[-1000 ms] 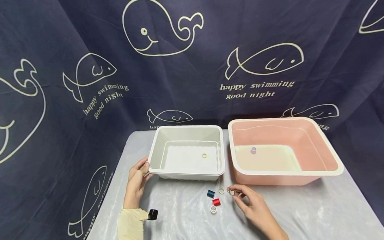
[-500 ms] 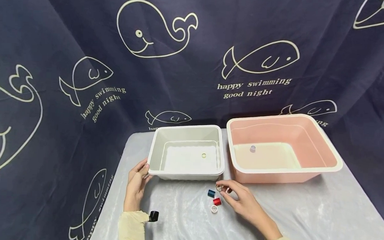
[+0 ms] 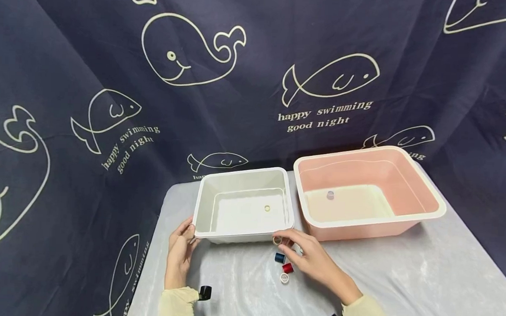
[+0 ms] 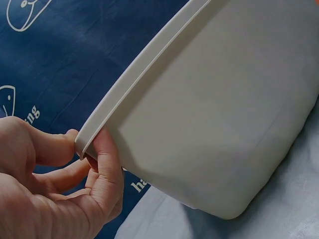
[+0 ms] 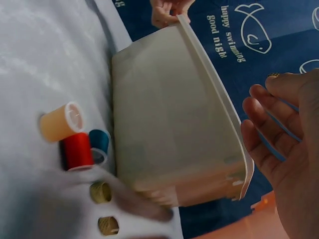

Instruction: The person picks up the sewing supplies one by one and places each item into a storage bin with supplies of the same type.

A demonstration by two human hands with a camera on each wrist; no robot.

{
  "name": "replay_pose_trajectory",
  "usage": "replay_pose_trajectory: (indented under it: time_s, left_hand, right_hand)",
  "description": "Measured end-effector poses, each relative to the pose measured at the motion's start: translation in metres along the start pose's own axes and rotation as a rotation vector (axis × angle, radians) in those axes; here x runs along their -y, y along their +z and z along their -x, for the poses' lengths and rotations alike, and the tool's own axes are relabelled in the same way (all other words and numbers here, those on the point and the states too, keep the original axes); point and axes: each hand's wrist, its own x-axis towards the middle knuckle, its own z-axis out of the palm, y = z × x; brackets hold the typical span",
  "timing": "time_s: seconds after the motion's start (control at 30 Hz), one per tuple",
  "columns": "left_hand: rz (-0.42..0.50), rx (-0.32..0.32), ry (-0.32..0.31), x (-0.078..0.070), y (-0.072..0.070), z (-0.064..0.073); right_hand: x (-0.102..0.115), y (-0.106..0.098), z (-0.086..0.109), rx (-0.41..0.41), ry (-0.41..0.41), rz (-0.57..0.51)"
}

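Lying nearest on the cloth-covered bench (image 3: 240,287) is a pale spool (image 3: 284,278), then a red spool (image 3: 288,268) just beyond it and a blue spool (image 3: 279,257) farther on. The right wrist view shows a gold piece (image 5: 101,191) and a second gold piece (image 5: 108,225) near these spools. Of the two hands, the right hand (image 3: 310,257) pinches a small ring (image 3: 277,240) by the front rim of the white tub (image 3: 252,176), near its right corner; I cannot tell whether it touches the rim. The left hand (image 3: 180,253) pinches that tub's front left corner between thumb and fingers. Inside lies a small yellowish ring (image 3: 267,208). To the right, the pink tub (image 3: 368,222) holds a small lilac piece (image 3: 330,195). Behind everything hangs a navy curtain (image 3: 255,107) with whales and fish.
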Motion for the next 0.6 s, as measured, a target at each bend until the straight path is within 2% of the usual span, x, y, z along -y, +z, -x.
replay_pose_trajectory:
  time_s: [0.3, 0.6]
  left_hand:
    - [0.032, 0.011, 0.013, 0.003, -0.001, 0.001]
    - [0.034, 0.014, 0.012, 0.002, -0.002, 0.000]
  right_hand:
    - [0.001, 0.006, -0.028, 0.039, 0.113, -0.073]
    - [-0.001, 0.010, -0.059, 0.072, 0.137, -0.027]
